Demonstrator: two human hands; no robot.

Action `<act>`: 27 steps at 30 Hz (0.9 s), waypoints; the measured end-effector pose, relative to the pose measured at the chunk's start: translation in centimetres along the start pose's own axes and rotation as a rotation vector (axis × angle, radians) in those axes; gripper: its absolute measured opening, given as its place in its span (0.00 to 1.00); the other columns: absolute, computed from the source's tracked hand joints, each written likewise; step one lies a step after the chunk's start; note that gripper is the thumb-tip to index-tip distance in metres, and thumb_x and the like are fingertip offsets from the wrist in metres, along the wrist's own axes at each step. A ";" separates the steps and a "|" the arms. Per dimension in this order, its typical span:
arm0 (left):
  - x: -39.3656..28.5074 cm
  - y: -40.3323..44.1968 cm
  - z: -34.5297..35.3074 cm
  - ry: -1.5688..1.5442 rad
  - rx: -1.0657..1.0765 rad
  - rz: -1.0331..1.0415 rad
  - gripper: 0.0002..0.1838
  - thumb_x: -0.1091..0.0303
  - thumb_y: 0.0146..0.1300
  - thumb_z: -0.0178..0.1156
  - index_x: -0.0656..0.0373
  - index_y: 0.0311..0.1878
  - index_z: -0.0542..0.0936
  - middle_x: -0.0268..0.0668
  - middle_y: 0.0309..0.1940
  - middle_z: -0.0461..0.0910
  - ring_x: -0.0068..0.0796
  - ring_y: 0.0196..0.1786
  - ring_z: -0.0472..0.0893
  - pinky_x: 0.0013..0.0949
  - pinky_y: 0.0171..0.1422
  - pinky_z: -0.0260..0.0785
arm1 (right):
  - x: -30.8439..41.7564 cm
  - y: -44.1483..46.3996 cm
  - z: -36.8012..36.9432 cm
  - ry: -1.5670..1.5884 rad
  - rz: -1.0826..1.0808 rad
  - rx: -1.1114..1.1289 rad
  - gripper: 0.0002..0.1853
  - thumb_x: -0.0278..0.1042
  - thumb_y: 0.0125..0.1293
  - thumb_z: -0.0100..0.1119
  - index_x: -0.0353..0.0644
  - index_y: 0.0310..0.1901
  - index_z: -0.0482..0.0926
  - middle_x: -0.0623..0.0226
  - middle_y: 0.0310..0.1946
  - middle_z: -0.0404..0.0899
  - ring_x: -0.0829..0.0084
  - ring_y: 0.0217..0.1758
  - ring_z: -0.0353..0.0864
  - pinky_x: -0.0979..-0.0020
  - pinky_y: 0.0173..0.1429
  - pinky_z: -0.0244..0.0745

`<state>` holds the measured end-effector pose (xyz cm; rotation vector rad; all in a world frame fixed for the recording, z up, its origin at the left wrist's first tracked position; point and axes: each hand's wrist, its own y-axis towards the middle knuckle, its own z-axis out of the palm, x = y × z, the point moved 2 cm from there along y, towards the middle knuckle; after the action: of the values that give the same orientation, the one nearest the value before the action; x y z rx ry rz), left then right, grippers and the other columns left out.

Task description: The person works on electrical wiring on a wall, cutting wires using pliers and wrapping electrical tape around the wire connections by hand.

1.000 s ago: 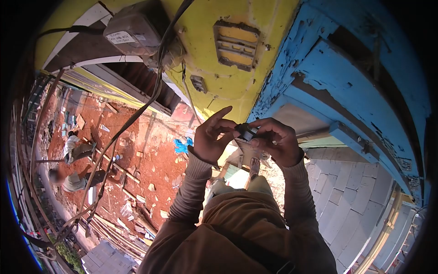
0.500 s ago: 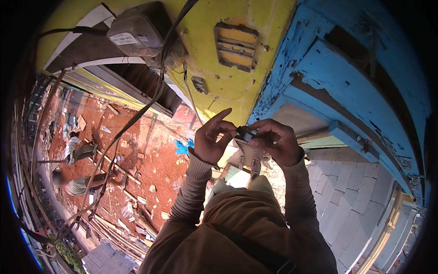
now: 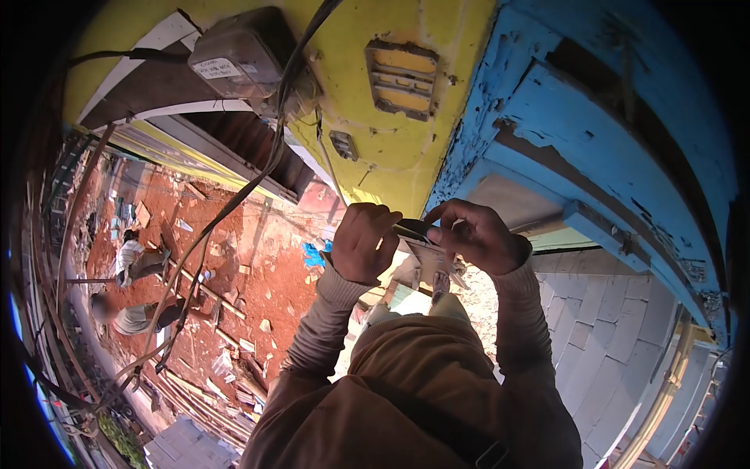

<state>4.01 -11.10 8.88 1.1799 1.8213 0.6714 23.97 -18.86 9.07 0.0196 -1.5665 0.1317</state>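
Held out in front of my chest, a small black object (image 3: 414, 227) spans the gap between my two hands. Its kind cannot be made out; it looks thin and dark. My left hand (image 3: 362, 244) is closed on its left end, fingers curled with the back of the hand upward. On the other end, my right hand (image 3: 478, 237) pinches it between thumb and fingers. Below the hands a pale brown board-like surface (image 3: 426, 256) shows, and my foot (image 3: 441, 286) is beneath it.
A yellow wall (image 3: 391, 160) with a vent grille (image 3: 402, 80) rises ahead, beside peeling blue boards (image 3: 562, 117). A meter box (image 3: 246, 59) and dark cables (image 3: 273, 148) hang at left. Far below, two people (image 3: 129, 313) are on red soil with bamboo poles. Grey blocks (image 3: 601, 313) lie right.
My left index finger, raised before, has folded down, and the left hand has rolled over into a closed grip. My right hand has shifted slightly right, still pinching the black object.
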 end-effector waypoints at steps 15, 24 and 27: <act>0.2 0.1 0.9 -1.314 0.246 -0.938 0.29 0.82 0.68 0.58 0.67 0.71 0.64 0.47 0.58 0.78 0.34 0.54 0.81 0.34 0.60 0.74 | 4.1 -1.8 -1.4 -0.651 -0.296 -0.060 0.23 0.47 0.55 0.77 0.37 0.29 0.75 0.62 0.32 0.78 0.67 0.30 0.81 0.67 0.37 0.75; -0.2 0.3 3.2 -1.237 0.433 -0.922 0.28 0.82 0.64 0.64 0.65 0.67 0.70 0.40 0.49 0.81 0.23 0.48 0.82 0.26 0.51 0.75 | 5.9 -2.7 -1.9 -0.756 -0.279 0.019 0.20 0.40 0.54 0.79 0.36 0.32 0.75 0.59 0.44 0.82 0.71 0.37 0.82 0.71 0.41 0.76; 0.0 -0.2 3.7 -1.191 0.441 -0.924 0.20 0.81 0.63 0.65 0.65 0.59 0.79 0.37 0.41 0.85 0.21 0.44 0.82 0.25 0.49 0.76 | 6.2 -3.2 -1.8 -0.742 -0.220 -0.009 0.20 0.39 0.54 0.79 0.36 0.38 0.78 0.62 0.40 0.81 0.73 0.34 0.80 0.72 0.40 0.76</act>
<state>7.13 -11.19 6.91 0.5733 1.1948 -0.8509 26.05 -21.42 15.42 0.2577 -2.2908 -0.0679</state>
